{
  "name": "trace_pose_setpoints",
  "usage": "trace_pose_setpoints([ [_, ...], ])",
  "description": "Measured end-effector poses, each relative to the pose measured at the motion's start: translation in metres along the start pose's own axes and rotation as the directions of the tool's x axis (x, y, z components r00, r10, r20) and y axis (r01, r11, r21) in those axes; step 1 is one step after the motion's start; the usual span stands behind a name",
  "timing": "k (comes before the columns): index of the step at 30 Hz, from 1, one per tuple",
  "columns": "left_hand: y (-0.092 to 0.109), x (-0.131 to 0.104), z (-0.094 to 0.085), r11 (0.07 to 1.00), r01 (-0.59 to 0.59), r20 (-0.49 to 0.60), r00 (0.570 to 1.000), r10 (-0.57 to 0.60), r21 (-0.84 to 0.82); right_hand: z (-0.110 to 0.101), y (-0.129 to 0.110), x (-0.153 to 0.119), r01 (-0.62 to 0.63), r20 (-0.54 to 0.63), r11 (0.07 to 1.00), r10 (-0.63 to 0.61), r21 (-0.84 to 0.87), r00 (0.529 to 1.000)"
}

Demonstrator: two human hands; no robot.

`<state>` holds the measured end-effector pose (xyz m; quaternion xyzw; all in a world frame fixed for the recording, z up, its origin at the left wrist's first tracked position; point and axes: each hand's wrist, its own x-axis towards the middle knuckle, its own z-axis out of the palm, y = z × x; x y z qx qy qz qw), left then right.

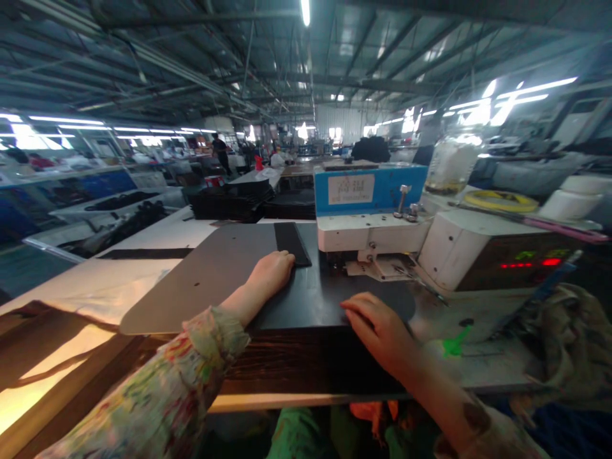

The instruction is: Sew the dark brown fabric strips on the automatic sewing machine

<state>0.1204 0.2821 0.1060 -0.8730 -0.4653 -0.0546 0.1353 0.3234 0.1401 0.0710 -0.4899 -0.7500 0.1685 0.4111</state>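
A large flat panel (191, 280) with rounded corners lies before me, grey-beige at the left and dark and shiny at the right. Across it sits a short black strip (291, 239). My left hand (273, 273) has its fingers curled down on the near end of this strip; the fingertips are partly hidden. With fingers stretched out, my right hand (375, 322) rests at the panel's near right edge, apart from the strip. The panel's right part runs under the white head of an industrial sewing machine (368, 233), whose metal clamp plate (382, 268) is just beyond my right hand.
A control box (507, 258) with red digits stands at the right. Behind it are a clear jar (452, 162), a yellow tape roll (500, 201) and a white bottle (574, 197). Black stacked pieces (234, 199) lie behind the panel. A long black strip (146, 253) is at the left.
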Motion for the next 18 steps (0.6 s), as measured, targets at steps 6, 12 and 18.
trace_pose_setpoints([
  [6, 0.067, -0.084, -0.035, 0.994, -0.097, 0.109, 0.989, 0.102, -0.055, 0.039, -0.022, -0.042, -0.406, 0.251, 0.797, 0.324, 0.447, 0.912],
  [12, 0.118, -0.150, -0.038, 0.945, -0.265, 0.144, 0.945, 0.294, -0.192, 0.047, -0.029, -0.069, -0.478, 0.307, 0.788, 0.378, 0.389, 0.873],
  [18, 0.122, -0.149, -0.042, 0.815, -0.487, -0.239, 0.871, 0.429, -0.314, 0.028, -0.036, -0.102, -0.473, 0.334, 0.836, 0.378, 0.277, 0.864],
])
